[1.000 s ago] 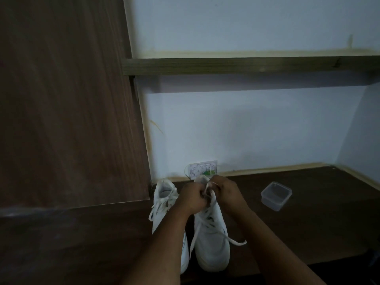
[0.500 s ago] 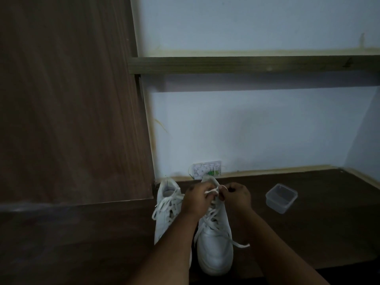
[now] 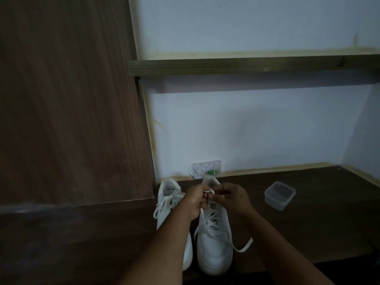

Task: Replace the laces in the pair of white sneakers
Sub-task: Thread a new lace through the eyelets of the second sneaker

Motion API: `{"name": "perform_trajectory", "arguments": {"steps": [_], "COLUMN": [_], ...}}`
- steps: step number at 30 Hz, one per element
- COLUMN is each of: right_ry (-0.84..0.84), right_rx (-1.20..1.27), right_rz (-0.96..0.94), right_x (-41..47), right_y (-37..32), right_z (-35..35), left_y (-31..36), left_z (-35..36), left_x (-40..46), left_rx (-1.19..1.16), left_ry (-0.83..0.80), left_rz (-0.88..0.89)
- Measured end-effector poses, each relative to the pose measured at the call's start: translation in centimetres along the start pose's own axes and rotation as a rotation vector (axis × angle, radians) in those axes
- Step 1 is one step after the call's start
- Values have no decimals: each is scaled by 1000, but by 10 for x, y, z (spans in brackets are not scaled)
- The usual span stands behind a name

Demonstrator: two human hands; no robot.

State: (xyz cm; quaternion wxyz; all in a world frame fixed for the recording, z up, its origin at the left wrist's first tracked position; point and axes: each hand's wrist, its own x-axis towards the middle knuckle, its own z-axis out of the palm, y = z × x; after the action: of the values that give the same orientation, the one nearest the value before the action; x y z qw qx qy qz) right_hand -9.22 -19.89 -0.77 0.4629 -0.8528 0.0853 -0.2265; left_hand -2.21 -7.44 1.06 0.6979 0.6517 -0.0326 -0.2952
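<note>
The surface [image 3: 308, 233] is dark wood-grain board with a dull, matt finish, edged at its back by a pale, raw-looking wooden strip [image 3: 277, 170]. The tall panel [image 3: 67, 99] at the left edge shows brown streaked wood grain with a faint sheen. The shelf [image 3: 246, 64] is darker, rougher-looking wood. The wall [image 3: 257, 130] is smooth, matt painted plaster. Both sneakers [image 3: 214, 245] look like smooth white leather or imitation leather, slightly glossy at the toes, with flat woven cloth laces [image 3: 242, 246]. The small container [image 3: 279, 195] near the right edge is clear, glossy plastic.
</note>
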Motion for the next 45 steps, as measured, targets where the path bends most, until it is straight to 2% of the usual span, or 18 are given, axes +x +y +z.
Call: {"name": "perform_trajectory", "arguments": {"steps": [3,6,10,12,15,18,20,23,24,26,28,31,36,41,45], "right_ry": [149,82,-271,-333,-199,149,198,-149,-260,-346,-286,-214,-136,-156,-19], "right_rx": [-351,-474,-140,31,225,401,263,-295,-453,-620,-499,-387,-206,-232,-275], "right_rz": [-140,-74,279,373,473,512,528,589,568,385,189,12,18,-44,-117], "right_x": [-3,0,10,8,-1,-10,-20,-23,-20,-9,-1,5,11,5,3], "right_y": [0,1,-21,-27,-26,-22,-18,0,3,4,-6,-16,-1,5,7], "right_z": [6,11,-12,-41,-89,-141,-171,-174,-161,-124,-82,-31,-8,-9,-4], "left_y": [-2,-5,-8,-9,-7,-6,-7,-8,-8,-9,-10,-12,-12,-14,-13], "left_z": [3,3,13,17,17,13,9,4,4,3,3,3,-7,-9,-9], "left_x": [-2,-1,-2,-2,-2,3,5,4,4,4,4,-1,-4,-1,-2], "left_rx": [-24,-87,-61,46,145,226,297,468,523,660,761,792,668,647,650], "left_ry": [-22,-9,26,43,65,83,70,3,2,24,38,45,-25,-33,-56], "left_rz": [7,13,50,86,111,100,130,225,258,339,409,451,429,428,437]}}
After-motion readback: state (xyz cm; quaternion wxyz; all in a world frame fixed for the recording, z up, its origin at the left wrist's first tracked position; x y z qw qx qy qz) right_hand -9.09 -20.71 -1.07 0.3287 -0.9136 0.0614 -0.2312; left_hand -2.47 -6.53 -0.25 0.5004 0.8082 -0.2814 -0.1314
